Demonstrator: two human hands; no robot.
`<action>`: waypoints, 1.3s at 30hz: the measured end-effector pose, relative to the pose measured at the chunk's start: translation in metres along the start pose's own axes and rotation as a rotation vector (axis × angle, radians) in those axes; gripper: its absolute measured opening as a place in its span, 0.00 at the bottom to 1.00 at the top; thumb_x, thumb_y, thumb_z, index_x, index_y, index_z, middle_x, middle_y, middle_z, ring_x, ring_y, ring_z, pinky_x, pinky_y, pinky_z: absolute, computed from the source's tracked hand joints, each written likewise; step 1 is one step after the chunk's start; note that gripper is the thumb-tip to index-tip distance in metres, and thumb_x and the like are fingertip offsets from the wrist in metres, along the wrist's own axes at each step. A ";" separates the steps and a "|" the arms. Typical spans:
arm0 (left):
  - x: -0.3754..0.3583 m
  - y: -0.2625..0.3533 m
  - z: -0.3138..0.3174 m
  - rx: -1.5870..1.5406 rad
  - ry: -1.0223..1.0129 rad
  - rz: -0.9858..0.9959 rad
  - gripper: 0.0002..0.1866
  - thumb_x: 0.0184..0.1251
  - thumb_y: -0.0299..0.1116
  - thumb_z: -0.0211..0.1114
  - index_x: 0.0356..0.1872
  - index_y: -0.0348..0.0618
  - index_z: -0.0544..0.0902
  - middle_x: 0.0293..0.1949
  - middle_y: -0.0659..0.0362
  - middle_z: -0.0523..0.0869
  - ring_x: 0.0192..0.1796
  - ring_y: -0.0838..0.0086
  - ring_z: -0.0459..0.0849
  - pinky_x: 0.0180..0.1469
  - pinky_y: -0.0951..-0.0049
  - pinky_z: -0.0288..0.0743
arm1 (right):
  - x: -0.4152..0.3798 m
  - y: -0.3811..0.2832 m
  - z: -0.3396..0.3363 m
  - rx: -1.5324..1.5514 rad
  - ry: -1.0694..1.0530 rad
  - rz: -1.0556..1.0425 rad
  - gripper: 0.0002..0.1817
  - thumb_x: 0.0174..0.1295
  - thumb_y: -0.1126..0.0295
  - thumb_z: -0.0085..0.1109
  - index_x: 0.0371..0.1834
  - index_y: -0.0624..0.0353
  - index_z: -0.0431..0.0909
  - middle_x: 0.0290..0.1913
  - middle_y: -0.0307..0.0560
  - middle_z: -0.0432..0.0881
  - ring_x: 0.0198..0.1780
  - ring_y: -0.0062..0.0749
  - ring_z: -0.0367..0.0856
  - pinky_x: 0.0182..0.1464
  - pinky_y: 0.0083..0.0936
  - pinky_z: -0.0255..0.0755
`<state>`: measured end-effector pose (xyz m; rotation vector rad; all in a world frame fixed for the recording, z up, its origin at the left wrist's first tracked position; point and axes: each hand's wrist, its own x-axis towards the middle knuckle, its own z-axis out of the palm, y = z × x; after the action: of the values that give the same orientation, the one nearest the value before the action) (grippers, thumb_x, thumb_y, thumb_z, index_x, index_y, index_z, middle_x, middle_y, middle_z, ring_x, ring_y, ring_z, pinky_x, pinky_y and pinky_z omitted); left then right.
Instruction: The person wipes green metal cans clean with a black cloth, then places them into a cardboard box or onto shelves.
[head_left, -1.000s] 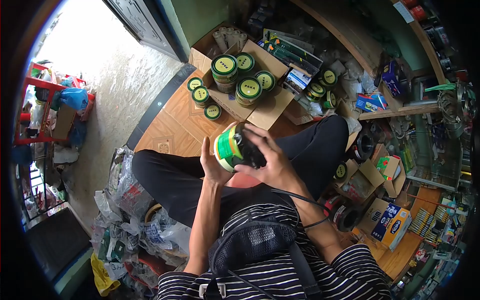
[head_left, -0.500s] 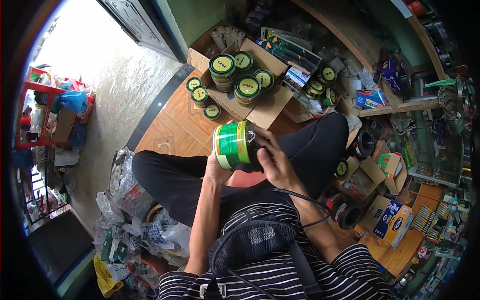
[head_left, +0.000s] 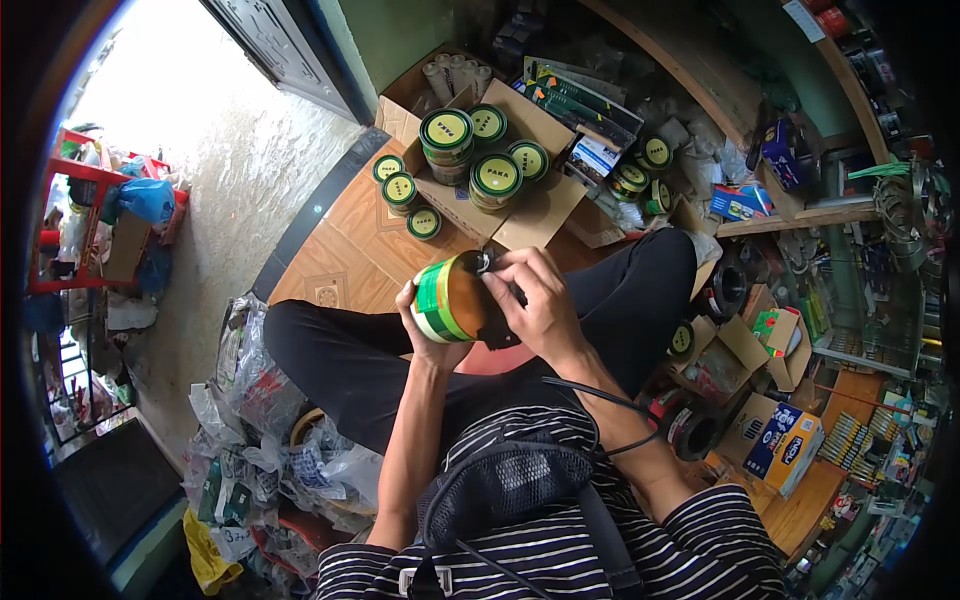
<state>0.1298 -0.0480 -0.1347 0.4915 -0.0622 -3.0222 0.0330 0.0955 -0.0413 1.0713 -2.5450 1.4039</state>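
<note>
Over my lap, my left hand (head_left: 432,338) is wrapped round a tin can (head_left: 450,302) with a green, yellow and white label. The can lies tilted, its brown end turned toward my right side. My right hand (head_left: 535,305) is pinched at the upper edge of that end. At its fingertips shows a small dark and whitish piece (head_left: 487,264), too small to name. More dark material hangs along the can's lower right edge, partly behind my right hand.
An open cardboard box (head_left: 455,208) ahead holds several green-lidded cans, such as one can (head_left: 495,180). More cans stand on the tiled floor (head_left: 335,265). Plastic bags (head_left: 260,470) pile up at left. Boxes, such as a blue-and-white box (head_left: 785,445), and shelves fill the right side.
The can has turned so that its brown end shows more. My right hand has gone from spread against that end to a pinch at its upper edge.
</note>
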 end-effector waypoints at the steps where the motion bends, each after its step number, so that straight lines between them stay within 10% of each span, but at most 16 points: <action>1: 0.001 0.000 -0.002 0.007 0.032 0.032 0.40 0.71 0.71 0.49 0.64 0.44 0.81 0.59 0.51 0.88 0.60 0.59 0.86 0.66 0.55 0.78 | -0.001 0.000 -0.001 0.000 -0.011 0.002 0.10 0.68 0.71 0.68 0.32 0.64 0.78 0.38 0.49 0.80 0.42 0.46 0.80 0.46 0.40 0.74; 8: 0.010 -0.003 -0.011 0.161 0.131 0.156 0.29 0.74 0.63 0.53 0.49 0.45 0.86 0.43 0.57 0.90 0.42 0.67 0.88 0.49 0.65 0.84 | -0.006 -0.034 0.017 0.244 -0.186 -0.011 0.11 0.70 0.70 0.66 0.33 0.63 0.76 0.38 0.49 0.78 0.41 0.46 0.78 0.44 0.39 0.71; 12: 0.006 -0.011 0.009 -0.058 0.081 -0.086 0.33 0.68 0.68 0.56 0.52 0.47 0.85 0.51 0.53 0.89 0.50 0.59 0.87 0.56 0.57 0.83 | 0.023 -0.028 0.016 0.053 -0.006 -0.071 0.12 0.69 0.68 0.66 0.33 0.63 0.76 0.39 0.49 0.79 0.42 0.47 0.78 0.44 0.41 0.72; 23: 0.008 -0.007 -0.013 0.098 0.209 0.094 0.32 0.73 0.67 0.55 0.47 0.45 0.85 0.47 0.57 0.90 0.50 0.65 0.86 0.57 0.64 0.81 | -0.010 -0.029 0.012 0.070 -0.188 -0.104 0.10 0.72 0.68 0.60 0.35 0.63 0.78 0.37 0.50 0.76 0.42 0.46 0.76 0.46 0.41 0.73; 28: 0.025 -0.035 -0.035 -0.226 -0.104 0.216 0.31 0.75 0.63 0.54 0.49 0.41 0.84 0.46 0.54 0.89 0.46 0.66 0.86 0.55 0.64 0.81 | 0.008 -0.036 0.018 0.073 -0.084 -0.170 0.09 0.70 0.68 0.63 0.35 0.62 0.77 0.37 0.47 0.76 0.41 0.46 0.76 0.45 0.40 0.73; 31: 0.004 -0.017 0.014 -0.303 -0.122 -0.154 0.35 0.70 0.68 0.55 0.52 0.44 0.84 0.49 0.54 0.89 0.51 0.64 0.86 0.60 0.62 0.80 | 0.017 -0.028 0.020 -0.001 -0.040 -0.146 0.09 0.71 0.68 0.63 0.36 0.62 0.78 0.39 0.48 0.77 0.41 0.45 0.77 0.45 0.40 0.73; 39: 0.004 -0.010 -0.001 -0.007 0.065 0.034 0.36 0.74 0.67 0.51 0.59 0.45 0.84 0.56 0.55 0.89 0.56 0.64 0.86 0.64 0.60 0.78 | 0.005 -0.013 0.006 -0.180 -0.139 -0.101 0.07 0.73 0.68 0.59 0.41 0.61 0.76 0.42 0.48 0.77 0.45 0.47 0.76 0.50 0.43 0.72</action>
<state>0.1256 -0.0385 -0.1377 0.5820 -0.0556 -2.9699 0.0384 0.0834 -0.0334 1.2847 -2.6077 1.0891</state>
